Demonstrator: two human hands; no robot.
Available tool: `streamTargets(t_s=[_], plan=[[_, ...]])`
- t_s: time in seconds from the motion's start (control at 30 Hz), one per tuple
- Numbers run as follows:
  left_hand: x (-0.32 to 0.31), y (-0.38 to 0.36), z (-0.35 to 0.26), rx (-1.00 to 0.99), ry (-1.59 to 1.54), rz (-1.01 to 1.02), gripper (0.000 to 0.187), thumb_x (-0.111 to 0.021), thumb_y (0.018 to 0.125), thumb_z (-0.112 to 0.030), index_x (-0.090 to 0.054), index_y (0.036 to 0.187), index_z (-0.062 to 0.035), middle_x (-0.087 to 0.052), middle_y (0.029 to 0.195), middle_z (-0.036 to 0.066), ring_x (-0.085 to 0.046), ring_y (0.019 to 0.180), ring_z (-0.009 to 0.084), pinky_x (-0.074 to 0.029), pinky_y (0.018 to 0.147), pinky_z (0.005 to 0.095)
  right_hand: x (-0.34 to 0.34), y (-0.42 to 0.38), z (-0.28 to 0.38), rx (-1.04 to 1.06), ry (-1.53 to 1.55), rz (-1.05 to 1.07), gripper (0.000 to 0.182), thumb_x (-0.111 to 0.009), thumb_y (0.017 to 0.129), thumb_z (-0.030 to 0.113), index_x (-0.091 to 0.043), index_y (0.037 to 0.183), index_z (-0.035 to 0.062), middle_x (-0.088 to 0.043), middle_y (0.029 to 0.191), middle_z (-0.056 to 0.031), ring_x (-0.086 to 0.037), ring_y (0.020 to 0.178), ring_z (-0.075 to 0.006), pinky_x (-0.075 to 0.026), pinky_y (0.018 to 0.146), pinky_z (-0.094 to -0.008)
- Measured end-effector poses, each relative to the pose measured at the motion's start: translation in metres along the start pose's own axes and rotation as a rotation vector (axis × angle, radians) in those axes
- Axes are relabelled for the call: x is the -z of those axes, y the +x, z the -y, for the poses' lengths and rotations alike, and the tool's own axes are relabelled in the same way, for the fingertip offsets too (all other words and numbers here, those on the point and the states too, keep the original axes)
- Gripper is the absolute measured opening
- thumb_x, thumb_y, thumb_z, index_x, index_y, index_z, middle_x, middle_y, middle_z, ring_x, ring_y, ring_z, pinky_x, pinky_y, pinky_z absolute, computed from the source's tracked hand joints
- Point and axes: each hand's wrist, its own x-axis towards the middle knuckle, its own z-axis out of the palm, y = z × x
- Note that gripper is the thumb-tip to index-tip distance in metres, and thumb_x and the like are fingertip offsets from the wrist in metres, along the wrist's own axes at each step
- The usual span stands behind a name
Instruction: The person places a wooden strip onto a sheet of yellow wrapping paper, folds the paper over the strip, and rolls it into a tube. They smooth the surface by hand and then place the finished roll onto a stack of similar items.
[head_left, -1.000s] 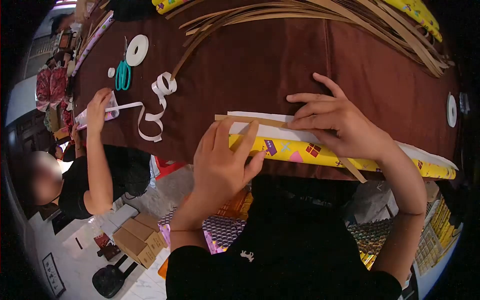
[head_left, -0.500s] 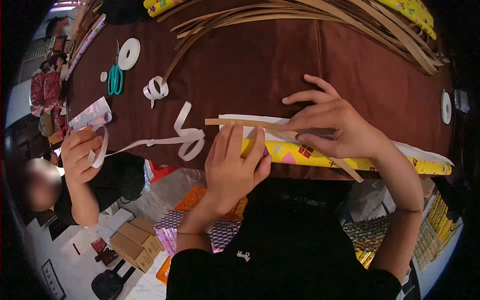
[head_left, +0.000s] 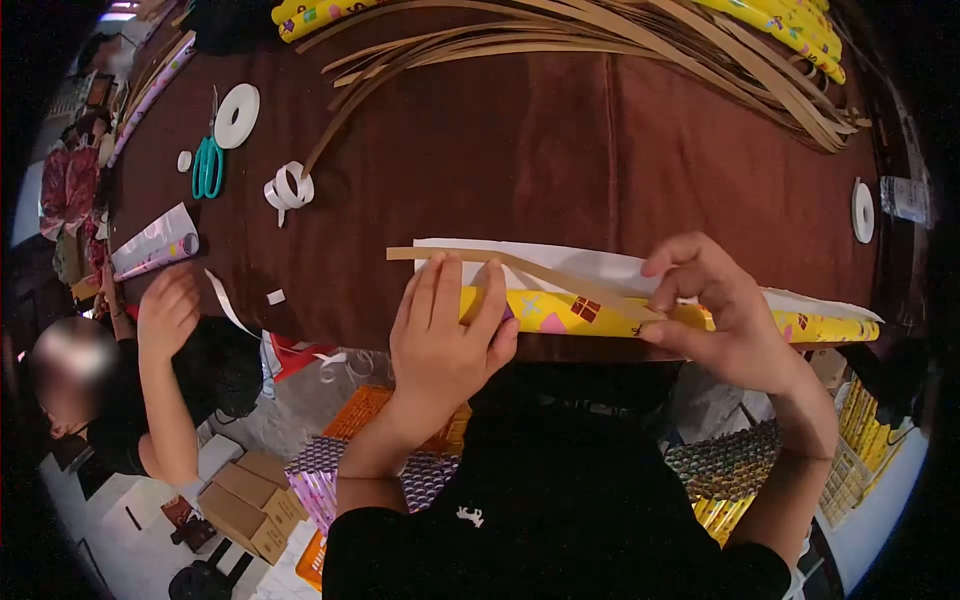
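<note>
while the left hand (head_left: 435, 345) lies with its fingers spread out straight, pressing on the brown strip (head_left: 560, 281), the right hand (head_left: 735, 322) is bent at the fingers, its grip apparently closed on the strip's other end between thumb and forefinger.

- brown strip: one, on the white paper edge (head_left: 590, 263) at the left, poking a little past it, then slanting down over the yellow paper roll (head_left: 565, 315). whether the slanting part touches the paper, cannot tell.
- yellow paper roll: one, gift pattern, along the near side of the table (head_left: 480, 150).
- change noted: right hand shifted farther right along the roll; the strip's tail, lately jutting below the roll, no longer shows there. judged meaning: the left end is held in line, the right end is not yet lined up with the white edge.
- second change: a co-worker's hand (head_left: 168, 315), lately in a loop of white ribbon, now looks free of it, near the small pale roll (head_left: 160, 242).
- also on table: scissors (head_left: 209, 146), teal handles; tape ring (head_left: 228, 132); curled white strip (head_left: 272, 192); bundle of brown strips (head_left: 640, 35), far side.
</note>
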Motion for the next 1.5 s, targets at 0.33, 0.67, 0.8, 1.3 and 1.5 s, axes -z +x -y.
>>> streamTargets(t_s=[0.33, 0.67, 0.8, 1.3, 1.5], plan=[[0.002, -0.006, -0.001, -0.018, 0.060, 0.056, 0.041, -0.062, 0.081, -0.028, -0.063, 0.118, -0.0100, -0.047, 0.124, 0.018, -0.051, 0.113, 0.0351, -0.048, 0.093, 0.0452, 0.089, -0.100, -0.024, -0.514, 0.041, -0.255, 0.015, -0.074, 0.084, 0.014, -0.069, 0.081, -0.0001, -0.060, 0.062, -0.0001, -0.048, 0.046, -0.0044, -0.034, 0.041, -0.0213], [-0.002, -0.008, 0.001, 0.001, 0.038, 0.085, 0.041, -0.045, 0.094, -0.034, -0.059, 0.125, -0.0104, -0.049, 0.124, 0.020, -0.054, 0.109, 0.0381, -0.050, 0.088, 0.0462, 0.083, -0.086, -0.055, -0.066, -0.492, -0.437, 0.011, -0.076, 0.077, 0.008, -0.067, 0.075, 0.0025, -0.062, 0.078, -0.0022, -0.056, 0.081, -0.0150, -0.037, 0.079, -0.0308], [-0.001, -0.007, 0.000, 0.003, 0.022, 0.068, 0.041, -0.038, 0.099, -0.034, -0.059, 0.125, -0.0092, -0.050, 0.122, 0.020, -0.054, 0.108, 0.0380, -0.050, 0.087, 0.0461, 0.080, -0.081, -0.052, -0.177, -0.649, -0.449, 0.008, -0.074, 0.077, 0.006, -0.066, 0.076, 0.0032, -0.063, 0.081, -0.0021, -0.057, 0.082, -0.0162, -0.037, 0.081, -0.0319], [-0.003, -0.008, 0.005, -0.046, 0.058, 0.053, 0.042, -0.039, 0.098, -0.034, -0.059, 0.125, -0.0083, -0.049, 0.124, 0.019, -0.053, 0.109, 0.0364, -0.049, 0.087, 0.0444, 0.079, -0.069, -0.051, -0.224, -0.631, -0.470, 0.012, -0.072, 0.078, 0.003, -0.063, 0.077, -0.0034, -0.060, 0.074, -0.0094, -0.058, 0.067, -0.0187, -0.046, 0.061, -0.0319], [0.002, -0.005, 0.002, -0.024, -0.011, 0.080, 0.042, -0.039, 0.099, -0.035, -0.059, 0.124, -0.0081, -0.049, 0.123, 0.019, -0.053, 0.107, 0.0374, -0.050, 0.085, 0.0457, 0.078, -0.070, -0.056, -0.173, -0.732, -0.461, 0.010, -0.071, 0.077, 0.003, -0.064, 0.077, -0.0041, -0.060, 0.074, -0.0104, -0.058, 0.066, -0.0217, -0.045, 0.061, -0.0328]])
